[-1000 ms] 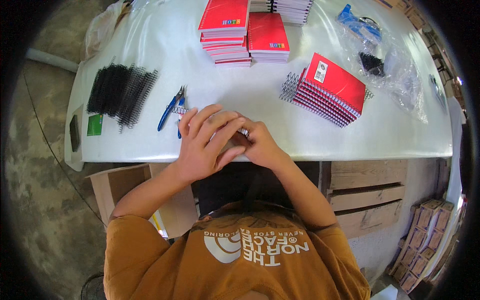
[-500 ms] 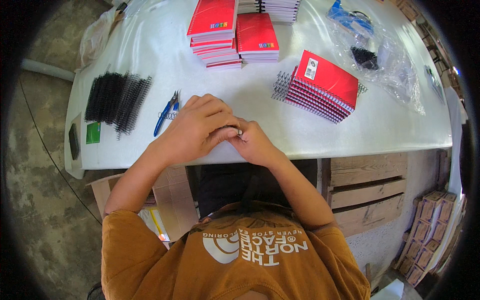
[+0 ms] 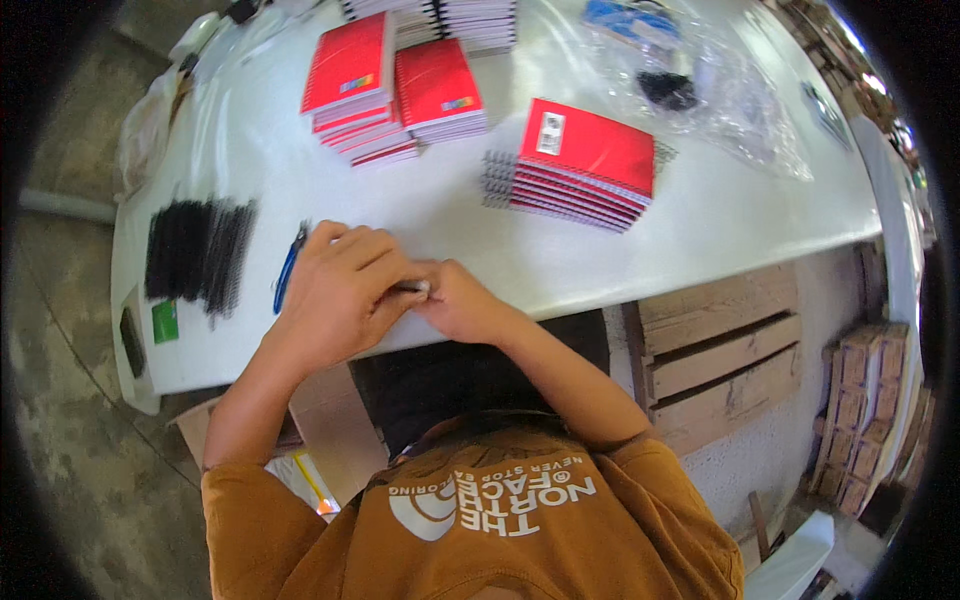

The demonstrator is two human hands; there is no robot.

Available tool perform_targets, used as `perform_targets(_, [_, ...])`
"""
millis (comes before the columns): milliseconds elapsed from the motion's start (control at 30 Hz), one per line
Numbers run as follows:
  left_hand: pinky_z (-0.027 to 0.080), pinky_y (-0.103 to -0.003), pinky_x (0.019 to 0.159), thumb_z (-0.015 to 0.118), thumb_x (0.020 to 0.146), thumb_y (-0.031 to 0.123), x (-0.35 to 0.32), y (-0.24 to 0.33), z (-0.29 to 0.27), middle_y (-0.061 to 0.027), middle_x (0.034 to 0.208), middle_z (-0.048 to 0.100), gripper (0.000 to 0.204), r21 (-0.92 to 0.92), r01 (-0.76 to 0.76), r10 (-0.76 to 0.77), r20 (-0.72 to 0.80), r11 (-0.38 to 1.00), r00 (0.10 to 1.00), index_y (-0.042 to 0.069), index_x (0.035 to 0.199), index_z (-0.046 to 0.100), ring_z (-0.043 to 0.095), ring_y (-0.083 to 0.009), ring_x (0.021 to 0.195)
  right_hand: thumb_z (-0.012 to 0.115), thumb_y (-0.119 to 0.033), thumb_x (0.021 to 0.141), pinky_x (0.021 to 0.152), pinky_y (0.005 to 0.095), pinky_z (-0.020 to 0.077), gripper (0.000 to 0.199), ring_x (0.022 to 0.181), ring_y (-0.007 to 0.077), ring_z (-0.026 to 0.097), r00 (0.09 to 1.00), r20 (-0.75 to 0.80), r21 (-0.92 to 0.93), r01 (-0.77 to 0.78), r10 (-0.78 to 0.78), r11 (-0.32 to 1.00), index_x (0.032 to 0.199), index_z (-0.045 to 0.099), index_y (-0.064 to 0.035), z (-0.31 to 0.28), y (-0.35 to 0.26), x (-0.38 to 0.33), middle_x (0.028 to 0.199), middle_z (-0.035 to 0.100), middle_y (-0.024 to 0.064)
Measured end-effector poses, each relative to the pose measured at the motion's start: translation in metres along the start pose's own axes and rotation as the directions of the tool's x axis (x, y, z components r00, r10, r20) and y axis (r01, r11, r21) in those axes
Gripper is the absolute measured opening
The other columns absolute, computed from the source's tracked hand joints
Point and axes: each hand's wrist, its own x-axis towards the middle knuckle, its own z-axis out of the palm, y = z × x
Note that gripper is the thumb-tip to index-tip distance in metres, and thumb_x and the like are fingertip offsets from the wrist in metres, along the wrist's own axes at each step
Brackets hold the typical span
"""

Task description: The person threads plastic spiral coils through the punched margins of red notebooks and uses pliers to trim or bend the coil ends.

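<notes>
Two bare hands working together at the near edge of a white table (image 3: 430,195). The left hand (image 3: 350,285) arches over a small slim item (image 3: 411,286), its fingers and thumb closed on it; the right hand (image 3: 465,302) grips the same piece from three o'clock. The item lies between the two sets of fingertips, mostly covered and blurred, so its kind cannot be told. Good practice, as judged here: let one hand hold steady while the other makes short, light movements, keep the thumbs opposed, and work over the tabletop rather than beyond its edge, where a slip would drop the piece. Blue-handled pliers (image 3: 287,270), partly hidden, lie just beside the left hand at nine o'clock; elbow and wrist should clear them. Black wire coils (image 3: 195,250) lie farther out at nine o'clock, and a stack of red notebooks (image 3: 590,150) with protruding coils stands at two o'clock, well apart from the fingers.
</notes>
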Motion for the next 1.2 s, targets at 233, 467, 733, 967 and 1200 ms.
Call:
perform_targets(233, [0.033,-0.035,0.095,0.070,0.075,0.020,0.043,0.032,0.010,-0.0083,0.105,0.058,0.047,-0.221,0.112,-0.243,-0.764,0.969,0.597,0.002,0.115,0.052,0.050,-0.0227,0.105,0.057,-0.011,0.084,0.097,0.0339,0.0337,0.037,0.115,0.0220,0.044,0.735,-0.577,-0.309,0.206,-0.356,0.928,0.118,0.046,-0.0005,-0.038,-0.040,-0.029,0.122,0.046,0.0119])
perform_targets(467, [0.039,-0.024,0.088,0.053,0.089,0.004,0.132,0.076,0.050,-0.0090,0.105,0.059,0.029,-0.803,-0.438,-0.604,-0.593,0.404,0.533,-0.003,0.118,0.051,0.053,-0.0134,0.101,0.038,-0.034,0.095,0.103,0.0382,0.0257,0.056,0.121,0.0256,0.035,0.248,-0.827,-0.516,0.021,-0.505,0.856,0.133,0.026,0.0056,-0.095,-0.064,-0.021,0.133,0.032,0.0180])
perform_targets(733, [0.035,-0.040,0.090,0.069,0.075,0.025,0.151,0.028,0.109,-0.0113,0.104,0.056,0.019,-0.123,-0.019,-0.086,-0.792,0.992,0.604,0.010,0.087,0.065,0.052,-0.0257,0.099,0.039,-0.027,0.097,0.097,0.0320,0.0353,0.044,0.113,0.0216,0.047,0.242,-0.901,-0.378,-0.036,-0.359,0.925,0.125,0.043,0.0060,-0.119,-0.018,-0.037,0.126,0.046,0.0173])
perform_targets(967, [0.043,-0.034,0.077,0.065,0.079,0.012,0.149,0.017,0.119,-0.0125,0.095,0.054,0.014,-0.394,-0.120,-0.261,-0.777,0.911,0.572,0.002,0.087,0.060,0.054,-0.0277,0.088,0.058,-0.010,0.086,0.087,0.0310,0.0388,0.018,0.098,0.0222,0.049,0.120,-0.856,-0.510,-0.039,-0.503,0.859,0.100,0.052,0.0004,-0.119,0.001,-0.034,0.108,0.050,0.0138])
perform_targets(1200, [0.039,-0.043,0.093,0.055,0.082,0.012,0.145,-0.035,0.080,-0.0185,0.114,0.056,0.026,0.086,0.358,-0.163,-0.775,0.930,0.610,0.001,0.105,0.059,0.052,-0.0331,0.109,0.058,-0.017,0.085,0.096,0.0379,0.0289,0.040,0.109,0.0238,0.040,0.154,-0.723,-0.691,-0.147,-0.674,0.708,0.115,0.039,0.0003,-0.106,-0.016,-0.041,0.116,0.043,0.0144])
